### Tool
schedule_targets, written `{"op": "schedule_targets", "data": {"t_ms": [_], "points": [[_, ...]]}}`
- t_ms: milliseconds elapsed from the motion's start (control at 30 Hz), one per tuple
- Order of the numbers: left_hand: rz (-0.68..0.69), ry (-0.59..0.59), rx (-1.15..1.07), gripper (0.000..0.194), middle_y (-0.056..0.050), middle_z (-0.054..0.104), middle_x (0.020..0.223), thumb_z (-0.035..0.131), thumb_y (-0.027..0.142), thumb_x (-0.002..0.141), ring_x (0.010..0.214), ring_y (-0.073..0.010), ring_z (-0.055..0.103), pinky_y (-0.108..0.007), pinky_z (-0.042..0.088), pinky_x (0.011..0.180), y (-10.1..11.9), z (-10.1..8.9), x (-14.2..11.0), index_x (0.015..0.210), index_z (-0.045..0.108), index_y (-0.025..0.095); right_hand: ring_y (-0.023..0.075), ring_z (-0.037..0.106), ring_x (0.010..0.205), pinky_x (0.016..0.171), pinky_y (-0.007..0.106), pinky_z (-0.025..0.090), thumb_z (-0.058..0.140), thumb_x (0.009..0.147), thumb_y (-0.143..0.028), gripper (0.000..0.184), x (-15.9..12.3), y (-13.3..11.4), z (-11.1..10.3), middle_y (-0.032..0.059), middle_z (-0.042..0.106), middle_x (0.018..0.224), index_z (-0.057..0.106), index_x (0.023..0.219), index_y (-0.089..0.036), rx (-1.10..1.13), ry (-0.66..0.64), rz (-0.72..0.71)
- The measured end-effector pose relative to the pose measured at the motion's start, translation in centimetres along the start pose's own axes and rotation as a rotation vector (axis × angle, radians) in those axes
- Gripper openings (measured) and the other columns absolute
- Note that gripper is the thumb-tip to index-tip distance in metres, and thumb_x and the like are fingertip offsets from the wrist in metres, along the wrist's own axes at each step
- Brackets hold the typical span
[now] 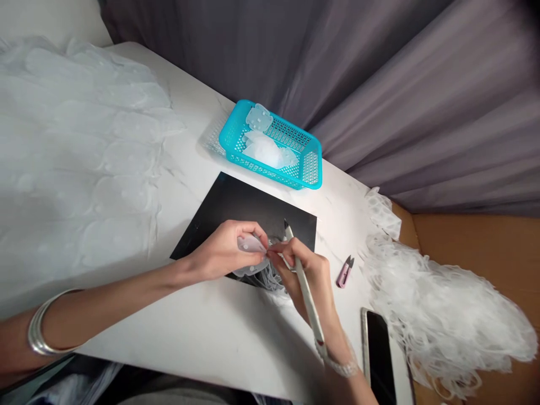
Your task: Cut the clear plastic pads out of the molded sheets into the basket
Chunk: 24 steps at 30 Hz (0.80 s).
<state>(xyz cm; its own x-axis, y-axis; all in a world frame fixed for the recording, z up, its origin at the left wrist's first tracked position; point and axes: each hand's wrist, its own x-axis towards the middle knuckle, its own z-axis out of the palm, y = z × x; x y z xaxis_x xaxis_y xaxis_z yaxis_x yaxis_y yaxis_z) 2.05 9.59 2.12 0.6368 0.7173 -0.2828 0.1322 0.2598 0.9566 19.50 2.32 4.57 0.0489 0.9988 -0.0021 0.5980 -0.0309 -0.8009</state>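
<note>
My left hand [225, 247] pinches a sheer white fabric piece [250, 244] with small pale dots between thumb and fingers. Close against it, the thumb and forefinger of my right hand [310, 275] meet at the edge of the same piece. A slim white pen-shaped tool [307, 292] with a dark pointed tip lies across my right hand, held by its fingers, tip pointing up and away from the fabric. Under both hands are loose sheer strips [270, 278] on a black board [240, 197]. What the right fingertips grip is too small to make out.
Beyond the board stands a turquoise basket [310, 183] with white fabric pieces [264, 149]. Pink thread snips [345, 273] and a phone [379, 354] lie to the right, near a heap of white strips [447, 309]. Layered sheer fabric [84, 169] covers the left side.
</note>
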Motion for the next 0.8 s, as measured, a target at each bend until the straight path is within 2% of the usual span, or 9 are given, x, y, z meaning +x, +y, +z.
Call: {"op": "schedule_targets", "data": {"t_ms": [100,167,267,367,433,533,633,800], "points": [[0.082,-0.014,0.032,0.012,0.007,0.053,0.067,0.070,0.017,0.077,0.062,-0.0071,0.047,-0.019,0.036,0.057,0.6,0.3,-0.8,0.083,0.059,0.019,0.0117,0.031,0.061,0.054,0.024,0.027,0.050,0.088,-0.015,0.030,0.1,1.5,0.7,-0.0057,0.036,0.063,0.028,0.069,-0.023,-0.196,0.047,-0.018],[0.155,-0.034,0.015,0.016,0.007,0.056,0.071,0.073,0.021,0.079,0.063,-0.0064,0.049,-0.018,0.038,0.057,1.1,0.2,-1.3,0.086,0.058,0.020,0.0116,0.030,0.060,0.053,0.024,0.026,0.049,0.089,-0.018,0.030,0.5,2.5,0.6,-0.0059,0.034,0.062,0.028,0.068,-0.023,-0.245,0.098,-0.004],[0.188,0.003,-0.080,0.023,0.006,0.064,0.076,0.077,0.030,0.081,0.065,-0.0065,0.055,-0.016,0.042,0.057,1.7,-0.1,-1.6,0.093,0.059,0.022,0.0117,0.041,0.060,0.055,0.024,0.033,0.055,0.091,-0.026,0.034,0.8,2.8,-0.5,-0.0042,0.048,0.065,0.028,0.069,-0.024,-0.234,0.210,0.035],[0.156,0.011,-0.190,0.027,0.003,0.073,0.087,0.075,0.035,0.084,0.072,-0.0086,0.064,-0.016,0.048,0.062,1.9,-0.1,-1.7,0.102,0.058,0.024,0.0138,0.056,0.070,0.063,0.026,0.041,0.063,0.089,-0.030,0.039,0.2,1.3,-1.8,0.0024,0.067,0.082,0.030,0.070,-0.024,-0.223,0.350,0.033],[0.164,0.017,-0.212,0.025,0.001,0.075,0.091,0.073,0.034,0.086,0.075,-0.0091,0.066,-0.016,0.050,0.064,2.0,0.1,-2.0,0.104,0.059,0.024,0.0132,0.059,0.069,0.063,0.026,0.043,0.066,0.089,-0.030,0.042,-0.5,-0.4,-2.1,0.0046,0.073,0.091,0.030,0.069,-0.024,-0.114,0.376,0.039],[0.204,0.065,-0.188,0.019,0.002,0.075,0.088,0.071,0.032,0.088,0.070,-0.0074,0.064,-0.014,0.048,0.061,2.2,0.3,-2.5,0.102,0.063,0.023,0.0111,0.059,0.060,0.054,0.023,0.044,0.071,0.087,-0.025,0.048,-1.6,-2.7,-1.6,0.0004,0.076,0.081,0.027,0.066,-0.023,0.151,0.309,0.042],[0.242,0.103,-0.189,0.014,0.002,0.075,0.086,0.071,0.027,0.088,0.068,-0.0063,0.064,-0.013,0.047,0.059,2.3,0.4,-2.9,0.099,0.065,0.022,0.0111,0.064,0.062,0.053,0.021,0.047,0.075,0.082,-0.015,0.051,-1.9,-3.9,-0.6,-0.0031,0.075,0.076,0.028,0.065,-0.023,0.315,0.301,0.016],[0.214,0.067,-0.357,0.017,-0.002,0.077,0.102,0.073,0.027,0.087,0.094,-0.0151,0.073,-0.020,0.055,0.077,2.0,0.5,-2.9,0.102,0.065,0.022,0.0130,0.069,0.070,0.057,0.022,0.053,0.075,0.081,-0.009,0.050,-1.9,-4.2,0.0,-0.0024,0.076,0.078,0.029,0.064,-0.023,0.434,0.339,-0.005]]}}
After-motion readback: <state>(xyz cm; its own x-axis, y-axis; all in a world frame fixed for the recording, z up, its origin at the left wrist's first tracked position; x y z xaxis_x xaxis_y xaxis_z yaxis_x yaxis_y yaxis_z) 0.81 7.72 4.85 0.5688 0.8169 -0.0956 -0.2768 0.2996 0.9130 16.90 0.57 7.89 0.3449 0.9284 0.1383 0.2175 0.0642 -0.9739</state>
